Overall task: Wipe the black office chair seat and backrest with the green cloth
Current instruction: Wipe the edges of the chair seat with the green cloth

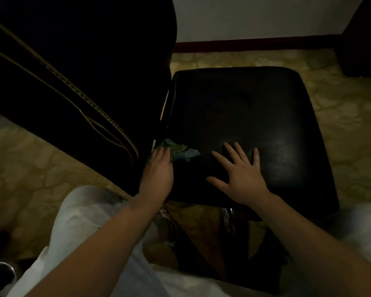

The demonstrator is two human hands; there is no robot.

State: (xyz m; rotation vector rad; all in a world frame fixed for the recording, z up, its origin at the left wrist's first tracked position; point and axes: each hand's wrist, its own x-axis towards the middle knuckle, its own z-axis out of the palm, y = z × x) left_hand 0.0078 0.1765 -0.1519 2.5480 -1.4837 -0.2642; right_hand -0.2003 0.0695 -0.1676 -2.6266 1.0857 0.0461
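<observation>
Carpet (341,116), patterned in dull gold, runs around the chair to a dark red skirting (255,45) at 12 o'clock. The black backrest (83,61) fills the view from 9 to 11 o'clock, with tan stitched lines down it. The black seat (244,116) sits at the centre. The right hand (242,174) lies flat on the seat's near half, fingers spread wide and holding nothing. The left hand (158,170), at 9 o'clock on the seat beside the backrest, grips the green cloth (184,154), its fingers bent down into it. The crumpled cloth rests on the seat, its loose end trailing towards 3 o'clock.
</observation>
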